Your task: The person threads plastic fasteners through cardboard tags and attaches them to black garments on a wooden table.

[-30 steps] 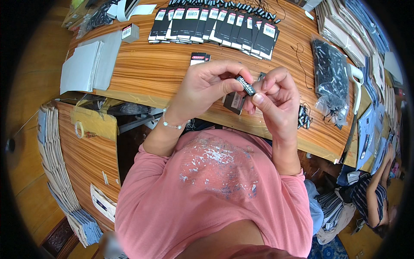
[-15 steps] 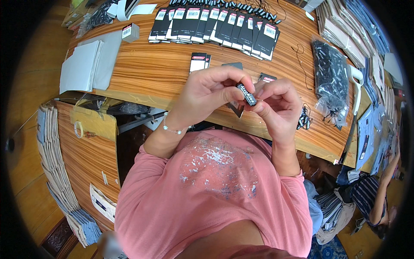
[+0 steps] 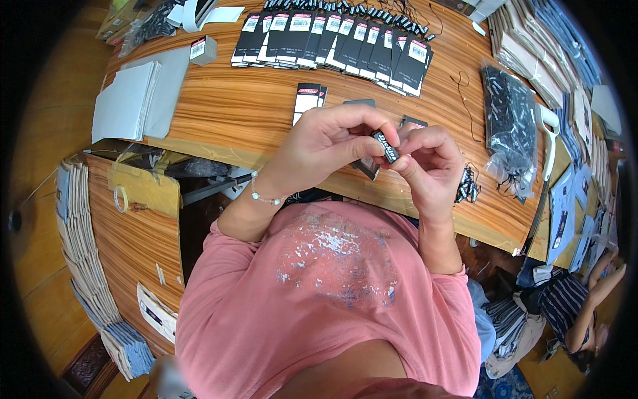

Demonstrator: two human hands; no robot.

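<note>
My left hand [image 3: 339,138] and my right hand [image 3: 428,156] meet above the near edge of the table. Between their thumbs and index fingers they pinch a small black hang-tag string seal [image 3: 385,146] with white lettering. Any cord on it is hidden by the fingers. Below my hands a dark hang tag [image 3: 367,166] shows in part. Just beyond my left hand stand out white-and-black hang tags [image 3: 308,98] lying on the table. Another tag [image 3: 413,122] peeks out past my right hand.
A fanned row of black hang tags [image 3: 332,43] with strings lies at the back. To the right are a plastic bag of string seals [image 3: 508,113], a white-handled tool [image 3: 550,139] and stacked folded clothes [image 3: 518,46]. White sheets [image 3: 126,100] lie left. Another person [image 3: 571,302] is at far right.
Both hands stay pinched on the string seal, which has shifted slightly right and turned a little. The other person's arm at the far right has moved.
</note>
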